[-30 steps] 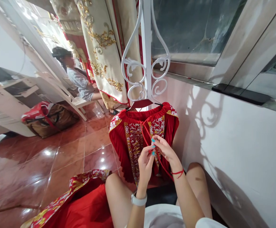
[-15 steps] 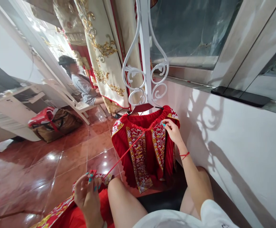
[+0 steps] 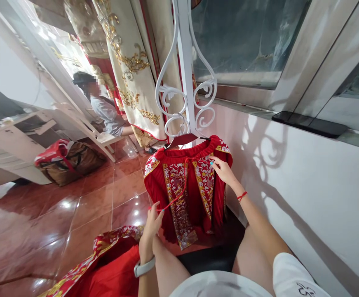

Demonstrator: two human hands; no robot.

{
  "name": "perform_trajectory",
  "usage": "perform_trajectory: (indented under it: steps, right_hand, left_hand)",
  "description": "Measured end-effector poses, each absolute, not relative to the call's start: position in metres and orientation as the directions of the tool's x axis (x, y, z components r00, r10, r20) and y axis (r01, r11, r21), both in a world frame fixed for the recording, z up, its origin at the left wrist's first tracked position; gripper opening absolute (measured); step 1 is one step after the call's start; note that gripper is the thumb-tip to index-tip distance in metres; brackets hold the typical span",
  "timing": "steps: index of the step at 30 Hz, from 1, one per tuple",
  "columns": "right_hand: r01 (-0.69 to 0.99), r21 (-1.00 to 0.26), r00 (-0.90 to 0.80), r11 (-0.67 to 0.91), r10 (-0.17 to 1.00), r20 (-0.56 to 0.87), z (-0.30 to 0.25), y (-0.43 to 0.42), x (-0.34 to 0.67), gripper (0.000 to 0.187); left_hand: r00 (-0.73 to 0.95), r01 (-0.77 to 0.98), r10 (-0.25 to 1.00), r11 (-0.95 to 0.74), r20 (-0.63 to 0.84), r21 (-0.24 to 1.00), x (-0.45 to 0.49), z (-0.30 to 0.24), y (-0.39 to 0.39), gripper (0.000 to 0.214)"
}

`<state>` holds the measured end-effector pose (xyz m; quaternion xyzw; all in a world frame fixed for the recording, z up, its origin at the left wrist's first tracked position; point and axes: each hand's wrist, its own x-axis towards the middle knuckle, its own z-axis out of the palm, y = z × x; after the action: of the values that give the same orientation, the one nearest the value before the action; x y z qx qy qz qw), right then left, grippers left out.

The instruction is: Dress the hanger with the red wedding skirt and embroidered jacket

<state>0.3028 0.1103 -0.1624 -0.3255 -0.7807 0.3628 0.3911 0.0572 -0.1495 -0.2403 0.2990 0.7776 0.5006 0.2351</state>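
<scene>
A red pleated skirt (image 3: pixel 194 194) with gold and white embroidered panels hangs from a hanger on a white scrolled metal stand (image 3: pixel 184 95). My right hand (image 3: pixel 224 171) is closed on the skirt's embroidered panel near the waistband. My left hand (image 3: pixel 152 225) sits lower left and pinches the end of a thin red cord (image 3: pixel 179 196) that runs up to the waistband. A white watch is on my left wrist and a red string on my right wrist. My bare knees are below.
Another red embroidered garment (image 3: pixel 105 264) lies on the glossy red tile floor (image 3: pixel 58 214). A person (image 3: pixel 103 107) sits at the back by hanging cream and gold robes (image 3: pixel 130 66). A brown bag (image 3: pixel 71 159), white furniture and a white wall with a window ledge (image 3: pixel 306 123) are around.
My left hand pulled the cord out far to the lower left, then came back up toward the skirt. My right hand moved from mid-skirt up to the waistband.
</scene>
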Motion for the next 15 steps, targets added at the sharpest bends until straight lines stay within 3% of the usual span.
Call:
perform_trajectory:
  steps: [2, 4, 7, 9, 11, 13, 15]
  right_hand:
    - [0.195, -0.844, -0.531, 0.5, 0.777, 0.338, -0.16, 0.109, 0.304, 0.034]
    - [0.157, -0.87, -0.553, 0.467, 0.771, 0.315, -0.158, 0.107, 0.303, 0.032]
    - [0.138, -0.889, -0.576, 0.436, 0.766, 0.286, -0.159, 0.1, 0.297, 0.03]
    - [0.15, -0.886, -0.578, 0.439, 0.766, 0.282, -0.162, 0.094, 0.294, 0.029]
    - [0.154, -0.869, -0.587, 0.471, 0.751, 0.303, -0.162, 0.089, 0.295, 0.029]
    - [0.159, -0.842, -0.601, 0.515, 0.728, 0.332, -0.158, 0.088, 0.299, 0.028]
    - [0.187, -0.818, -0.562, 0.544, 0.742, 0.365, -0.149, 0.091, 0.307, 0.029]
  left_hand:
    - [-0.66, 0.413, 0.749, 0.305, 0.052, 0.858, 0.074, -0.225, -0.123, 0.038]
    - [-0.53, 0.607, 0.806, 0.143, 0.263, 0.782, 0.09, -0.196, -0.091, 0.045]
    - [-0.231, 0.855, 0.823, -0.083, 0.519, 0.512, 0.111, -0.146, -0.036, 0.056]
    - [-0.048, 0.95, 0.862, -0.116, 0.504, 0.29, 0.121, -0.122, -0.005, 0.059]
    - [0.033, 0.989, 0.908, -0.09, 0.418, 0.118, 0.127, -0.109, 0.016, 0.058]
    - [0.05, 0.997, 0.934, -0.066, 0.353, 0.035, 0.127, -0.105, 0.028, 0.052]
    - [0.06, 0.997, 0.941, -0.075, 0.334, 0.034, 0.123, -0.105, 0.033, 0.047]
